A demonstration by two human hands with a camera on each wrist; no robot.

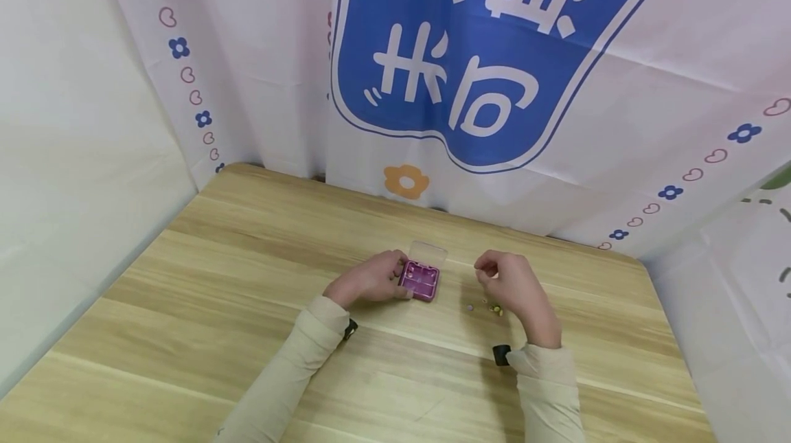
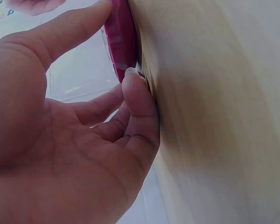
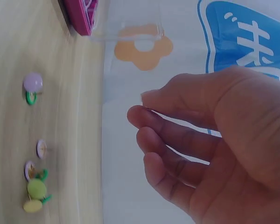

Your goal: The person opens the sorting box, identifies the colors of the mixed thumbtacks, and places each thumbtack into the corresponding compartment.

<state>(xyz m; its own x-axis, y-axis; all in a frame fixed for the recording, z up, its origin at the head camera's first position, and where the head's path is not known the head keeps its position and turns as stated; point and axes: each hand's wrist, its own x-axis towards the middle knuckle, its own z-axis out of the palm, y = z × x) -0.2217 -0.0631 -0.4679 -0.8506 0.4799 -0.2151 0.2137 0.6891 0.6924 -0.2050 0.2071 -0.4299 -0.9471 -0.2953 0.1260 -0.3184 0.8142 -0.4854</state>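
Note:
A small purple divided box (image 1: 421,281) with a raised clear lid (image 1: 428,253) sits on the table. My left hand (image 1: 373,278) holds it by its left side, thumb at the near edge and fingers toward the back. In the left wrist view the thumb presses the purple box (image 2: 121,37). To the box's right, my right hand (image 1: 513,288) is lifted over the table. Its thumb and index fingertip (image 3: 137,116) come together; whether something tiny is between them cannot be made out. Below lie several thumbtack-like pieces, including a lilac one (image 3: 33,82) and a green one (image 3: 37,189).
The wooden table (image 1: 247,278) ends at a hanging white cloth (image 1: 278,86) with blue lettering panel (image 1: 402,106). White cloth walls (image 1: 80,154) flank the table. Small tack-like pieces (image 1: 497,309) lie loose near the right wrist.

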